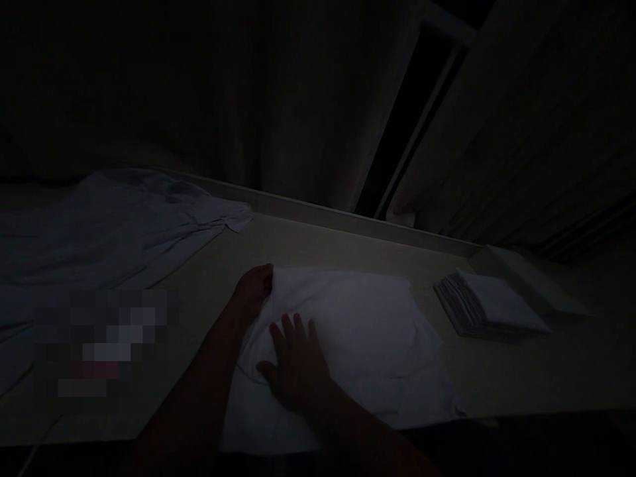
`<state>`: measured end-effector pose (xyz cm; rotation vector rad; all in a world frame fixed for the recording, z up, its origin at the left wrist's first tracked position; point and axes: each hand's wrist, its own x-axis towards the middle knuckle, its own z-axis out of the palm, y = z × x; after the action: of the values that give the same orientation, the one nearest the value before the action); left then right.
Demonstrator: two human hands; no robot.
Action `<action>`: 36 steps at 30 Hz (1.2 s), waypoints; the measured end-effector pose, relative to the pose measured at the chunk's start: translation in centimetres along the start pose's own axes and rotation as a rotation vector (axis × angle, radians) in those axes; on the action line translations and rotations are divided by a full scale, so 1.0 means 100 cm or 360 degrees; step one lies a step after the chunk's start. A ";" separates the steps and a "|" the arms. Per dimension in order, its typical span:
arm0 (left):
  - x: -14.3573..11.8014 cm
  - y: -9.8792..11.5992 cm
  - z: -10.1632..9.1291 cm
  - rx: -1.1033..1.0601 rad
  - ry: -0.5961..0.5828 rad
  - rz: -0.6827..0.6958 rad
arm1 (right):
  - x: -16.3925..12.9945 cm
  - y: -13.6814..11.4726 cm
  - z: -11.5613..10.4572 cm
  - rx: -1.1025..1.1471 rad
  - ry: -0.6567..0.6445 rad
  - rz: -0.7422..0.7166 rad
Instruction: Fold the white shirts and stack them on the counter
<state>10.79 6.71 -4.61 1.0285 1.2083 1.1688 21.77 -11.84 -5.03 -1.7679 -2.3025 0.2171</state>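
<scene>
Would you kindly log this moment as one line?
left hand: at white cloth, far left corner | right hand: spread on white cloth | folded stack: right of white cloth | light: dim

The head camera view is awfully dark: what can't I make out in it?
- Left hand: in the head view, shadow hides how its fingertips meet the white cloth.
- White cloth: the right hand covers part of it.
- Pale garment: the picture's left edge cuts it off.
- Blocky patch: pixelation hides what lies there.
</scene>
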 end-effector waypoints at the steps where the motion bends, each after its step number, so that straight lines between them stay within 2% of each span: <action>1: 0.000 0.000 -0.001 -0.0030 -0.0010 -0.0006 | 0.000 0.000 0.000 -0.0005 0.0004 0.0002; 8: -0.006 0.003 -0.004 -0.0007 -0.0103 -0.0031 | -0.001 0.000 0.000 -0.0014 0.0022 -0.0003; 14: -0.003 -0.007 0.000 0.0113 0.0117 0.0029 | 0.000 0.001 0.001 -0.0021 0.0008 -0.0007; 18: 0.002 -0.012 0.000 0.0119 0.0107 -0.0007 | -0.001 0.000 0.000 -0.0025 0.0006 0.0001; 22: -0.003 -0.005 -0.010 0.0239 0.0158 0.0004 | -0.001 -0.001 -0.002 -0.0024 0.0013 0.0013; 25: -0.022 -0.001 -0.023 0.0611 0.0196 0.0024 | -0.001 0.000 -0.001 -0.0011 0.0035 -0.0001; 28: -0.051 -0.005 -0.037 0.1309 0.0066 0.0129 | -0.003 0.001 0.002 0.0005 0.0071 0.0001; 30: -0.071 -0.011 -0.046 0.1652 -0.0054 0.0167 | -0.005 0.000 0.005 0.0018 0.0097 -0.0001; 33: -0.092 -0.019 -0.056 0.1870 -0.0153 0.0149 | -0.004 0.003 0.009 0.0026 0.0106 -0.0033; 36: -0.100 -0.021 -0.062 0.1863 -0.0179 0.0168 | 0.011 0.012 0.005 -0.0009 0.0024 -0.0044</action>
<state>4.91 -3.68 -5.97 1.9837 1.7866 0.3676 22.50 -10.47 -5.75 -1.7334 -2.3176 0.1918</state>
